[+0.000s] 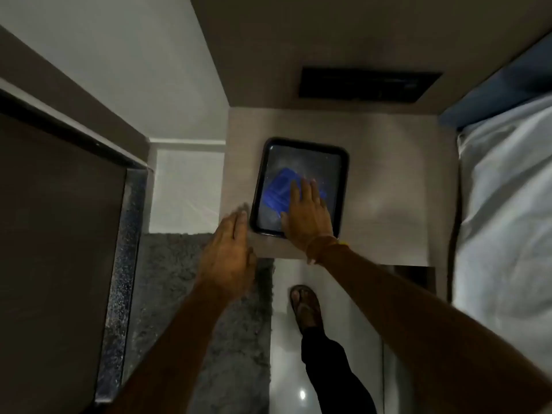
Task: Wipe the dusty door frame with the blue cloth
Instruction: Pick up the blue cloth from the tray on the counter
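Observation:
A folded blue cloth point(276, 191) lies in a black tray point(343, 162) on a low beige table. My right hand point(307, 212) lies flat over the tray, fingers spread on the right part of the cloth, not closed around it. My left hand point(228, 252) hovers flat with fingers together just left of the tray, at the table's near left corner, holding nothing. The dark door point(53, 249) with its speckled, dusty frame edge point(124, 264) stands at the left.
A bed with pale bedding point(507, 204) runs along the right. A grey shaggy rug point(179, 279) lies on the floor by the door. My sandalled foot point(304, 306) stands on glossy tile below the table. A dark recess point(367, 83) sits in the wall behind the table.

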Demonstrator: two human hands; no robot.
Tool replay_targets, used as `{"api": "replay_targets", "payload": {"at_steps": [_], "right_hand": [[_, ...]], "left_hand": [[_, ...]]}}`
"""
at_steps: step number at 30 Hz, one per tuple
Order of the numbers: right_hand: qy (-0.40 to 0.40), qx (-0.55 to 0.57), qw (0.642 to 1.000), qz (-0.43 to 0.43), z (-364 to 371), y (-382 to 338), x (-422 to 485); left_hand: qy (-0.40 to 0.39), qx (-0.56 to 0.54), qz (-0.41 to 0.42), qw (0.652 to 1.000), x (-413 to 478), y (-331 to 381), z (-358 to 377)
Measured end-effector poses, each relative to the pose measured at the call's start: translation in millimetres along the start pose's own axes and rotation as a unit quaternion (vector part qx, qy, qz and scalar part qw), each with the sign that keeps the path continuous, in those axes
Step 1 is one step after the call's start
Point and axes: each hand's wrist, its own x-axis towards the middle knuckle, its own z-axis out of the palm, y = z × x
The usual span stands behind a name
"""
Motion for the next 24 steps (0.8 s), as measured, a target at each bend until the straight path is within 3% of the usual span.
{"api": "replay_targets", "payload": {"at_steps": [2,6,12,18,21,24], "right_hand": [[-0.002,-0.039,0.999,0.002,16.2,-2.3,23.3],[-0.021,-0.093,0.995,0.018,52.7,-3.5,45.3],[0.056,-0.127,0.99,-0.031,70.5,14.3,46.2],[0.019,-0.146,0.986,-0.073,47.6,21.3,50.8],[0.042,0.004,0.997,-0.057,7.9,13.9,46.9],[0.076,0.294,0.952,-0.04,-30.6,-1.1,21.6]], "left_hand": [[0.024,-0.05,-0.006,0.998,16.0,-5.7,11.7],[-0.001,-0.097,-0.045,0.994,17.8,-13.2,38.3],[-0.034,-0.125,-0.057,0.99,0.7,-25.3,58.1],[0.02,-0.147,-0.056,0.987,-6.5,-26.4,47.4],[0.067,-0.169,-0.031,0.983,-17.2,-25.3,27.8],[0.104,-0.215,-0.039,0.97,-27.5,-26.1,1.5]]}}
